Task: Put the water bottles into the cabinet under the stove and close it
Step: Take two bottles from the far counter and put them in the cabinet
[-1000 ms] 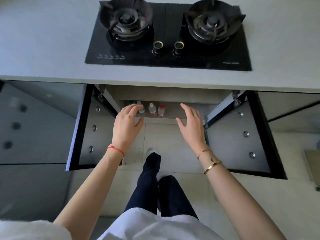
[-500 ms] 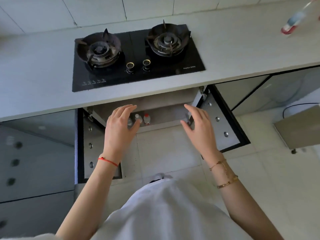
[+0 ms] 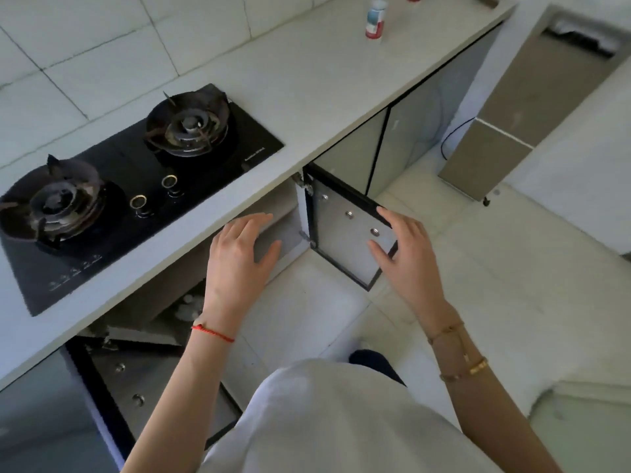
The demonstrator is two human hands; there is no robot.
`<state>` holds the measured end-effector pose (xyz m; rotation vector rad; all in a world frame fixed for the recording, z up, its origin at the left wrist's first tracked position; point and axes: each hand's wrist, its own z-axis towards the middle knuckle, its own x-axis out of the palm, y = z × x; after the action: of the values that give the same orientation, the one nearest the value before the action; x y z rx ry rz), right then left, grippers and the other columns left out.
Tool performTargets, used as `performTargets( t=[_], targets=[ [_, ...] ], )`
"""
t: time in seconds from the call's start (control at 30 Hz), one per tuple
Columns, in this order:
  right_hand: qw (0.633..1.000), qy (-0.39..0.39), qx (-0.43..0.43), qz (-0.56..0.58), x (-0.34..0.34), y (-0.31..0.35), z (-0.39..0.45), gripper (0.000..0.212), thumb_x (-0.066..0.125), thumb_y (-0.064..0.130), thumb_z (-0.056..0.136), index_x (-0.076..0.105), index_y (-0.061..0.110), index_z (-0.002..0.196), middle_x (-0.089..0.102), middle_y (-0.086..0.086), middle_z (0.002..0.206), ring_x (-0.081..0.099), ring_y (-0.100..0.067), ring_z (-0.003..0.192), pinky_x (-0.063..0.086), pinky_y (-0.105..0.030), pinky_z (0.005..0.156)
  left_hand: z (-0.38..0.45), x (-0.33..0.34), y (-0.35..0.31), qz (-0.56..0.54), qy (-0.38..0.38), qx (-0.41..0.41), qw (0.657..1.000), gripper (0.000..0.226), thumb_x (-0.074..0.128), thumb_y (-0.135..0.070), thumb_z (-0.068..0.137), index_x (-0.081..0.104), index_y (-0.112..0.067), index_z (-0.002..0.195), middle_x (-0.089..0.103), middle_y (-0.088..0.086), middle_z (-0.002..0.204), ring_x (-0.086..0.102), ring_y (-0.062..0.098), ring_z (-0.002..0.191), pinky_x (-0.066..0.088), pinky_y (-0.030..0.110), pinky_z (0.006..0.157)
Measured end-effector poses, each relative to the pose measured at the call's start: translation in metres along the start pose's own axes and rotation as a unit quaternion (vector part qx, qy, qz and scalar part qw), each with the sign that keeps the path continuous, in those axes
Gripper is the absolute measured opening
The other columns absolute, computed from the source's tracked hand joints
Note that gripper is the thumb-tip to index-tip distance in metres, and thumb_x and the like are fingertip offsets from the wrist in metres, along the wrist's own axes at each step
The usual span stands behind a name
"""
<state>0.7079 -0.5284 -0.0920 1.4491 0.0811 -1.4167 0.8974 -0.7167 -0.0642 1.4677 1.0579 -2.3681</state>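
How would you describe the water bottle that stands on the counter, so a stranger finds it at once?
Follow the pale countertop from the black stove to its far right end. The water bottle stands upright there, clear with a red and blue label, the only whole bottle on top.

A pale countertop meets white wall tiles; a beige appliance, perhaps a fridge, stands nearby.

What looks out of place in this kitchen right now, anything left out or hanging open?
A water bottle with a red and blue label stands on the counter far to the right of the stove, not in the cabinet. Both cabinet doors, right and left, hang wide open. Nothing looks spilled or damaged.
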Motion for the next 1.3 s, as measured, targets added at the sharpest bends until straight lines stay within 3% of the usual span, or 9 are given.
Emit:
performTargets(
  t=[0.27,0.53,0.87,1.1,1.2,1.3],
  targets=[
    [0.99,-0.073,0.115,-0.023,-0.055,-0.072,-0.008,0.05,0.063,0.027,0.092,0.047,0.018,0.14,0.056,-0.001,0.135,0.045,-0.017,0.126,0.04,-0.037,0.107,0.064,0.069,-0.071,-0.043,0.055,0.12,0.99,0.039,0.064,-0.025,0.088,0.059,-0.015,0.126,0.063,0.004,0.124,0.058,0.024,0.118,0.05,0.048,0.095],
    [0.98,-0.11,0.163,-0.036,-0.138,-0.187,0.026,0.052,0.064,0.029,0.092,0.047,0.019,0.14,0.057,0.001,0.133,0.045,-0.016,0.126,0.035,-0.025,0.103,0.134,0.162,-0.189,-0.076,0.071,0.179,0.978,0.038,0.069,-0.018,0.086,0.061,-0.012,0.123,0.066,0.007,0.117,0.059,0.027,0.112,0.052,0.05,0.09],
    [0.987,-0.085,0.129,-0.047,-0.242,-0.318,0.133,0.05,0.064,0.03,0.091,0.048,0.021,0.138,0.057,0.004,0.132,0.046,-0.016,0.122,0.034,-0.025,0.102,0.216,0.244,-0.32,-0.096,0.025,0.12,0.988,0.037,0.071,-0.018,0.086,0.063,-0.011,0.121,0.068,0.005,0.116,0.061,0.025,0.109,0.054,0.043,0.09],
    [0.994,-0.059,0.096,-0.008,-0.256,-0.378,0.221,0.052,0.064,0.033,0.092,0.047,0.02,0.14,0.057,0.002,0.131,0.05,-0.018,0.118,0.048,-0.04,0.099,0.284,0.278,-0.349,-0.079,0.011,0.089,0.993,0.038,0.066,-0.024,0.088,0.061,-0.012,0.123,0.066,0.005,0.12,0.062,0.024,0.111,0.054,0.047,0.09],
    [0.995,-0.045,0.086,-0.009,-0.249,-0.404,0.263,0.054,0.063,0.034,0.093,0.045,0.02,0.142,0.055,0.003,0.136,0.046,-0.016,0.127,0.043,-0.036,0.107,0.318,0.296,-0.355,-0.077,-0.001,0.073,0.994,0.038,0.069,-0.02,0.088,0.061,-0.012,0.124,0.066,0.005,0.122,0.064,0.027,0.105,0.056,0.047,0.086],
    [0.997,-0.039,0.067,-0.017,-0.241,-0.427,0.313,0.053,0.063,0.031,0.093,0.045,0.019,0.141,0.054,0.003,0.138,0.044,-0.014,0.13,0.037,-0.029,0.109,0.361,0.317,-0.352,-0.072,-0.011,0.061,0.995,0.038,0.07,-0.018,0.087,0.061,-0.01,0.124,0.066,0.006,0.121,0.061,0.025,0.112,0.052,0.039,0.094]
  ],
)
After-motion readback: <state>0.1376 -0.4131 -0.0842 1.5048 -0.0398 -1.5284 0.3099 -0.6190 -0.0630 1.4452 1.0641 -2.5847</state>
